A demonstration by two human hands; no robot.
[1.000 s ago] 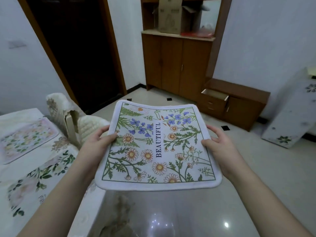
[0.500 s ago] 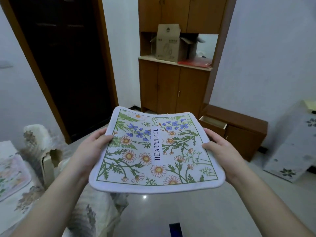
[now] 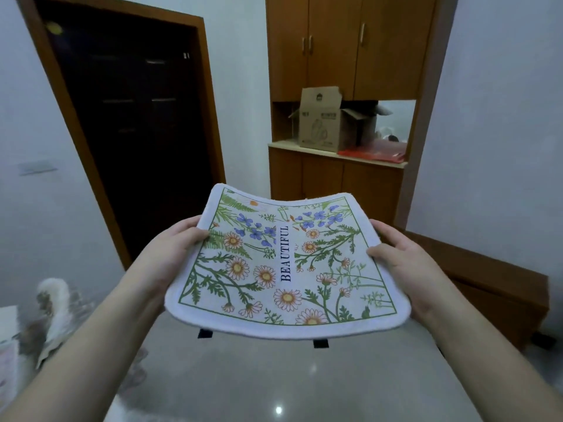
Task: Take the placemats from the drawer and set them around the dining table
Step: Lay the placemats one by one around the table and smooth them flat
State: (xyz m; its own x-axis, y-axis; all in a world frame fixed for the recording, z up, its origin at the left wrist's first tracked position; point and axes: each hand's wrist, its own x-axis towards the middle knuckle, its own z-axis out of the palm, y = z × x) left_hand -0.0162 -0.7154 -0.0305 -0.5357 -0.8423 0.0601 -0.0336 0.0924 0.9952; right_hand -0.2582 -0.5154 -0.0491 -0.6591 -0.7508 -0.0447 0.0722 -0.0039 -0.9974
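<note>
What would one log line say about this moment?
left hand: grips mat's left edge | right hand: grips right edge | floral placemat: held in the air, printed side up, sagging in the middle | not yet laid down

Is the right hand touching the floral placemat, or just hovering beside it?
Touching. The head view shows the right hand gripping the placemat's right edge, thumb on top of the printed face, fingers under it.

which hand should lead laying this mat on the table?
Left, probably. Both hands grip the placemat at its side edges, but the table shows only at far left, nearer the left hand than the right hand.
</note>
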